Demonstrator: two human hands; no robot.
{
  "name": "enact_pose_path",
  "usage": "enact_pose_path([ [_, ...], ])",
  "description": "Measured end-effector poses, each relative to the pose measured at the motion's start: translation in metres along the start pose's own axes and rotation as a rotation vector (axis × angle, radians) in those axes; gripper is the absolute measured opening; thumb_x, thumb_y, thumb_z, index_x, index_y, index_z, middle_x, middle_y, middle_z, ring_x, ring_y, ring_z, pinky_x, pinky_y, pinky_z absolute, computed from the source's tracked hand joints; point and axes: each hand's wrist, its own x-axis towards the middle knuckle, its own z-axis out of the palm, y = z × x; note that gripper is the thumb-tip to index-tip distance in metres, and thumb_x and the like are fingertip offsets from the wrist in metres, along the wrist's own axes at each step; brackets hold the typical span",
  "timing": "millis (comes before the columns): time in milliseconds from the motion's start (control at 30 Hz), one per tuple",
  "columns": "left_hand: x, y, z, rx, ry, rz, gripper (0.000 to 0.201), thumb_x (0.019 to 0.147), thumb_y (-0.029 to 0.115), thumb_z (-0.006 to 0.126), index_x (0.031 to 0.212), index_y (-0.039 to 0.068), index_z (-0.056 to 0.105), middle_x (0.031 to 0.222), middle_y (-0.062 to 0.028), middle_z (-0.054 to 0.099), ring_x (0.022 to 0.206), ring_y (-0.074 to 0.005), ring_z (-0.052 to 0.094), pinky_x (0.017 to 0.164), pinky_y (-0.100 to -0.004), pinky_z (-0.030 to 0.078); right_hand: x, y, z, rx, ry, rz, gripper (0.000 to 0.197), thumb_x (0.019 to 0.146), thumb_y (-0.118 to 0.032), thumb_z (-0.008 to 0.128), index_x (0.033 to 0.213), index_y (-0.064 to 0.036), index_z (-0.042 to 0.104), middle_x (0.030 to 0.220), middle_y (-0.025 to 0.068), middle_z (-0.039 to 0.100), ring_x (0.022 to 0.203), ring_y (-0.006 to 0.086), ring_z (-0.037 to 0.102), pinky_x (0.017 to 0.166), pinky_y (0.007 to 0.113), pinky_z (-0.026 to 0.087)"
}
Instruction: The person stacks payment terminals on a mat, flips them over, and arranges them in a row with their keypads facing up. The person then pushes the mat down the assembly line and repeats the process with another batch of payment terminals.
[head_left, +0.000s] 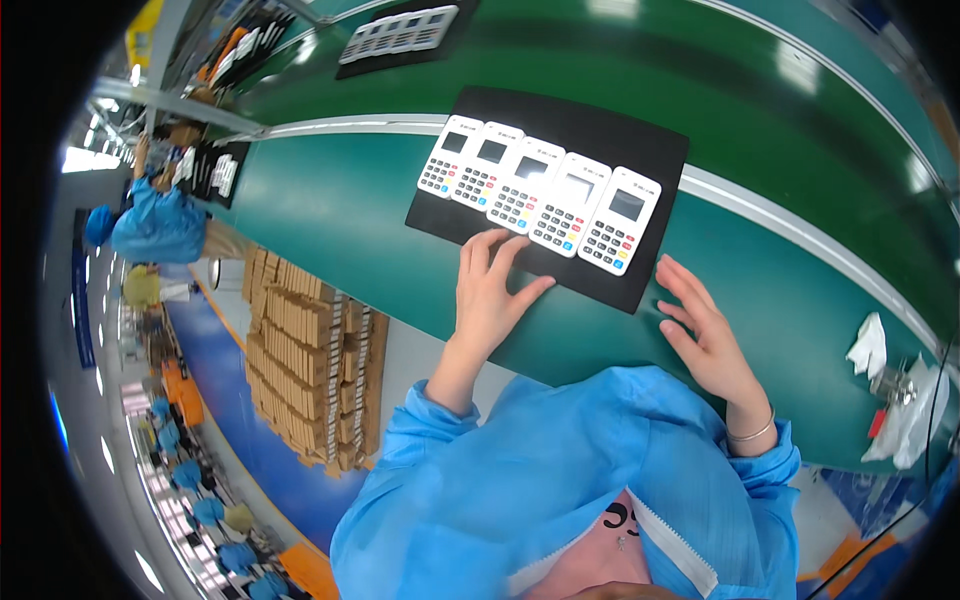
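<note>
Several white handheld card terminals [620, 222] with small dark screens and keypads lie face up, side by side in a row on a black mat [600, 130]. My left hand [486, 292] is over the mat's near edge, fingers apart, its fingertips at the lower ends of the middle terminals; whether they touch is hard to tell. To the right of the mat, my right hand [708, 335] hovers just above the green table [600, 340], fingers spread and holding nothing. Its fingertips are near the mat's right edge, apart from the rightmost terminal.
Beyond a metal rail [790, 228] runs a green conveyor belt [780, 140], carrying another mat with white devices [400, 35]. A white cloth [868, 345] and a plastic bag [915, 410] lie at right. Stacked cartons [300, 360] and a co-worker in blue [160, 228] are at left.
</note>
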Motion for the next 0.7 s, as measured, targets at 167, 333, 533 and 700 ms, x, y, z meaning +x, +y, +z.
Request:
enact_pose_path([
  [167,0.032,-0.021,0.010,-0.051,0.041,0.005,0.046,0.072,0.021,0.082,0.112,0.007,0.063,0.121,-0.0101,0.053,0.114,-0.0319,0.047,0.096,-0.0404,0.043,0.045,0.004,0.000,-0.157,-0.105,-0.082,0.045,0.091,0.001,0.055,0.135,-0.0057,0.052,0.130,0.0126,0.056,0.098,0.0182,0.062,0.078,0.028,0.054],
  [333,0.086,-0.022,0.041,-0.062,0.082,0.086,0.047,0.077,0.023,0.079,0.117,0.008,0.060,0.120,-0.0100,0.053,0.117,-0.0331,0.044,0.098,-0.0419,0.043,0.090,0.041,-0.011,0.041,0.067,0.066,0.038,0.095,-0.002,0.052,0.133,-0.0050,0.053,0.110,0.0080,0.061,0.080,0.0111,0.059,0.068,0.024,0.052],
  [533,0.167,-0.038,0.079,-0.074,0.173,0.126,0.046,0.079,0.028,0.077,0.116,0.009,0.060,0.120,-0.0114,0.053,0.117,-0.0348,0.044,0.099,-0.0440,0.042,0.088,0.053,-0.009,0.135,0.003,0.067,0.039,0.096,-0.003,0.051,0.135,-0.0039,0.050,0.101,0.0075,0.061,0.078,0.0097,0.060,0.064,0.023,0.052],
  [700,0.228,-0.046,0.096,-0.111,0.169,0.113,0.044,0.078,0.030,0.078,0.114,0.010,0.060,0.118,-0.0115,0.052,0.117,-0.0355,0.043,0.100,-0.0438,0.041,0.092,0.045,-0.008,0.058,-0.029,0.073,0.037,0.095,-0.001,0.052,0.132,-0.0035,0.053,0.098,0.0078,0.063,0.076,0.0106,0.061,0.064,0.024,0.053],
])
